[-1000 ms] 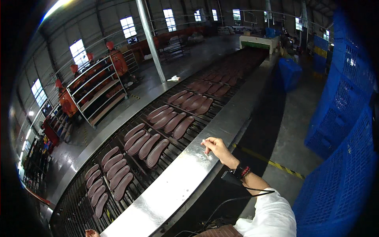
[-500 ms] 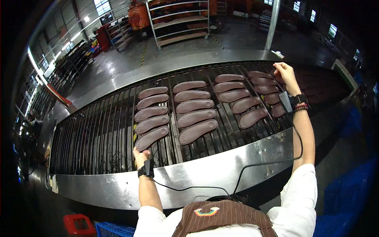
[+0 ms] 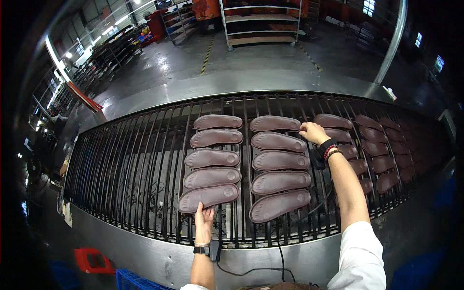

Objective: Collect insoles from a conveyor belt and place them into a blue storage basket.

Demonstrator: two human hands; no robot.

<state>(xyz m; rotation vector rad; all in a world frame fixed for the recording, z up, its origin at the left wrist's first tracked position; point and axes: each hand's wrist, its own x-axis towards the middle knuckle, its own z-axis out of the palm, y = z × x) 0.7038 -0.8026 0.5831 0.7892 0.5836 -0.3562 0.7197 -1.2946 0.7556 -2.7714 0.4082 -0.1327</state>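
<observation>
Left hand [image 3: 204, 217] touching nearest sole [image 3: 209, 197], right hand [image 3: 313, 132] outstretched on far sole [image 3: 275, 123]

I count 10 brown soles [image 3: 280, 162] in 2 cols of 5 in front of me, approx 11 more at right [image 3: 374, 150], 1 grate [image 3: 130, 164], 1 shelf rack [image 3: 261, 21].

Brown shoe soles [image 3: 211, 158] on a slatted conveyor [image 3: 125, 164], hands at their edges.

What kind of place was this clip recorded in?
Most likely a shoe factory floor: rows of brown shoe soles lie on a long barred metal conveyor, with shelving racks on a concrete floor behind, and both hands touching soles.
</observation>
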